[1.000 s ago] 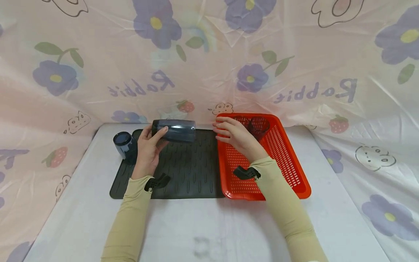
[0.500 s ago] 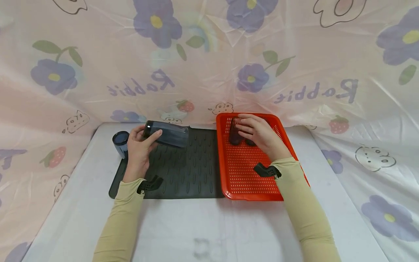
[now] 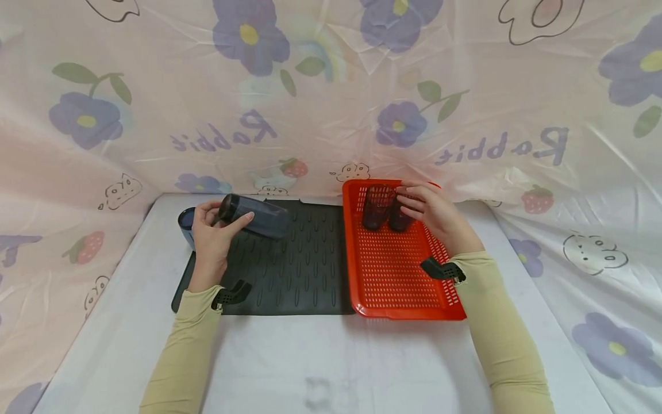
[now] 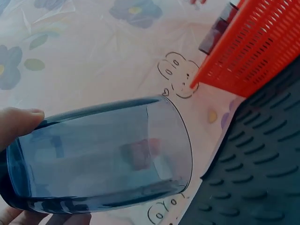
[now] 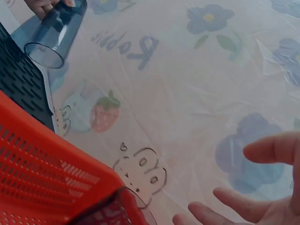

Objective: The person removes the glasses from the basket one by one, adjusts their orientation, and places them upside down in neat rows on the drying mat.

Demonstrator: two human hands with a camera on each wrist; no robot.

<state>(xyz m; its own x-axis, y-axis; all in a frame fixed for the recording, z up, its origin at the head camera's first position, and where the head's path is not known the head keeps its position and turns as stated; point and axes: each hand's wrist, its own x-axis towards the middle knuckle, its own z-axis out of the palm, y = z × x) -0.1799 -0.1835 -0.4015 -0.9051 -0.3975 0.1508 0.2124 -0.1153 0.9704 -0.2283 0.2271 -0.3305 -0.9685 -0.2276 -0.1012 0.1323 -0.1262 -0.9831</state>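
Observation:
My left hand [image 3: 211,244] grips a dark blue clear drinking glass [image 3: 261,217] near its base, thumb on the near side. The glass lies tilted on its side above the black ridged mat [image 3: 289,282], its mouth facing right; the left wrist view shows this glass [image 4: 103,154] with nothing visible inside. My right hand [image 3: 437,215] hovers over the red basket's right side with fingers spread, holding nothing in the right wrist view. Two dark glasses, a left one [image 3: 377,207] and a right one [image 3: 400,217], stand in the red basket [image 3: 357,287]; fingers partly cover the right one.
Another blue glass [image 3: 187,221] stands at the mat's far left corner, partly hidden behind my left hand. The basket adjoins the mat's right edge on a white table [image 3: 289,362]. A patterned curtain [image 3: 331,115] rises close behind them.
My left hand has moved left with its glass, whose mouth end now dips lower. The right hand has moved right across the basket, uncovering the two glasses there.

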